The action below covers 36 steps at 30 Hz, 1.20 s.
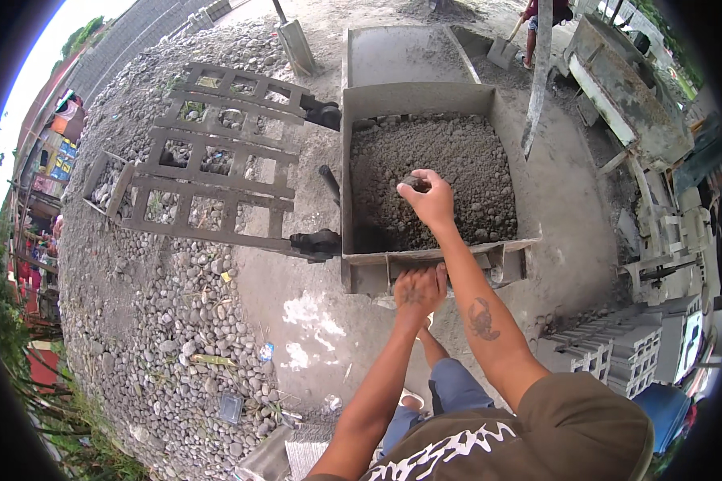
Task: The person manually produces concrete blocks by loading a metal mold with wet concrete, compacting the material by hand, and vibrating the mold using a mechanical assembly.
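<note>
A grey, box-shaped hopper [508, 136] stands in front of me, filled with a coarse gravel mix [425, 144]. Over the middle of the mix is my right hand [433, 202], its thumb and fingers pinched round a dark lump that looks like a stone [413, 183]. At the hopper's near side my left hand [419, 293] has its fingers curled over the front ledge, back of the hand up. The fingertips are partly hidden there. Dark shadow covers the mix in the near left corner.
A slatted metal frame [217, 176] extends left from the hopper over loose stones [168, 321]. A post [541, 80] rises on its right. Hollow blocks [610, 353] are stacked at the lower right. Far right stands a rusty machine [626, 88]; behind, a person's legs [530, 42] show beside a shovel [503, 53].
</note>
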Tool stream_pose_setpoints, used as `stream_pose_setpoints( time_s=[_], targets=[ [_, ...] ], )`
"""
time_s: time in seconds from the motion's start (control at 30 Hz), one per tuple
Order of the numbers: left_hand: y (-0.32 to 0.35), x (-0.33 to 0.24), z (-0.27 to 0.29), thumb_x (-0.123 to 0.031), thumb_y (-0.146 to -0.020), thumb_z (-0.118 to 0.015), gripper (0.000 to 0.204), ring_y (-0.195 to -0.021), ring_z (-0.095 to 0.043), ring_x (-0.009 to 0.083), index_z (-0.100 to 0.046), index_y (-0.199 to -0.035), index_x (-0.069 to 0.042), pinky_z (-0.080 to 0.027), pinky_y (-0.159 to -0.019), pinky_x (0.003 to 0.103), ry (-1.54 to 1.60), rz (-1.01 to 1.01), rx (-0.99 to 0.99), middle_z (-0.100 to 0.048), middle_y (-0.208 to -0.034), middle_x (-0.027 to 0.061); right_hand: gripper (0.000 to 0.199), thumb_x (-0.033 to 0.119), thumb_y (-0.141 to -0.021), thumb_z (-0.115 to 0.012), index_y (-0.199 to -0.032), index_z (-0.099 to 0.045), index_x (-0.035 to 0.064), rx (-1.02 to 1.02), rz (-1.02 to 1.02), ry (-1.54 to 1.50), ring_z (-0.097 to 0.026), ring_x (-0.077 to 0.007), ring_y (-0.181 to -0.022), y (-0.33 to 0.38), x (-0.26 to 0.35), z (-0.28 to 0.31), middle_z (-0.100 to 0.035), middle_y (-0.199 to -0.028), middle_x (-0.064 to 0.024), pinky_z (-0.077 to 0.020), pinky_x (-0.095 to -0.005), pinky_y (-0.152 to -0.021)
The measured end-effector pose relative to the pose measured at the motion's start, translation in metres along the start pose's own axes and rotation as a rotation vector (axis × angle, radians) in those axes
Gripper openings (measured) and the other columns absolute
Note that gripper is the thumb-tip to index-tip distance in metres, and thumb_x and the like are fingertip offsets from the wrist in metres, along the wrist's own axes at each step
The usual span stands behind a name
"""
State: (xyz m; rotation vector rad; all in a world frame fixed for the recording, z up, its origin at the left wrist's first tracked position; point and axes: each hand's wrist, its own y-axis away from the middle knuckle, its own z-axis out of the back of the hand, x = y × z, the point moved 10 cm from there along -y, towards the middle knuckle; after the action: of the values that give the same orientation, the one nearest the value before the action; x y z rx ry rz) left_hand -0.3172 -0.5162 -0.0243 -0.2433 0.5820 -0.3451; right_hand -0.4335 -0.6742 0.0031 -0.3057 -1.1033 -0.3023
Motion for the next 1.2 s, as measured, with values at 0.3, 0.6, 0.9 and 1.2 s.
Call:
stream_pose_setpoints(
  time_s=[0.3,0.6,0.9,1.2],
  targets=[
    [-0.001,-0.012,0.012,-0.031,-0.108,-0.062,0.043,-0.074,-0.075,0.0352,-0.073,-0.074,-0.008,-0.056,-0.081,0.048,-0.006,-0.102,-0.064,-0.077,-0.079,0.0157,0.067,0.055,-0.103,-0.073,-0.146,-0.068,0.0048,0.972,0.618,-0.447,-0.078,-0.0372,-0.108,0.328,0.275,-0.112,-0.065,-0.151,-0.0236,-0.0606,-0.0476,-0.1],
    [0.012,-0.002,0.007,-0.027,-0.103,-0.068,0.033,-0.075,-0.068,0.0242,-0.07,-0.073,-0.014,-0.047,-0.072,0.043,-0.077,-0.167,-0.23,-0.072,-0.076,0.0033,0.014,0.021,-0.09,-0.081,-0.089,-0.081,0.0071,0.013,0.485,0.225,-0.073,-0.0293,-0.079,0.198,0.044,0.109,-0.078,-0.088,-0.0082,-0.057,-0.0408,-0.08],
    [-0.026,-0.003,-0.002,-0.027,-0.096,-0.069,0.027,-0.059,-0.058,0.0157,-0.069,-0.071,-0.02,-0.037,-0.064,0.034,-0.199,-0.224,-0.262,-0.063,-0.066,-0.0043,0.024,0.022,-0.082,-0.078,-0.065,-0.065,0.0131,-0.238,0.478,0.633,-0.06,-0.0229,-0.062,0.121,-0.041,0.095,-0.064,-0.068,-0.0026,-0.0412,-0.0361,-0.062],
    [-0.311,0.042,-0.081,-0.024,-0.104,-0.065,0.034,-0.068,-0.069,0.0286,-0.07,-0.073,-0.012,-0.048,-0.065,0.043,-0.152,-0.237,-0.302,-0.073,-0.074,0.007,0.028,0.023,-0.089,-0.074,-0.065,-0.066,0.0122,-0.403,0.625,0.599,-0.064,-0.0288,-0.064,-0.16,-0.054,0.044,-0.064,-0.067,-0.0051,-0.0474,-0.0405,-0.06]
  ],
)
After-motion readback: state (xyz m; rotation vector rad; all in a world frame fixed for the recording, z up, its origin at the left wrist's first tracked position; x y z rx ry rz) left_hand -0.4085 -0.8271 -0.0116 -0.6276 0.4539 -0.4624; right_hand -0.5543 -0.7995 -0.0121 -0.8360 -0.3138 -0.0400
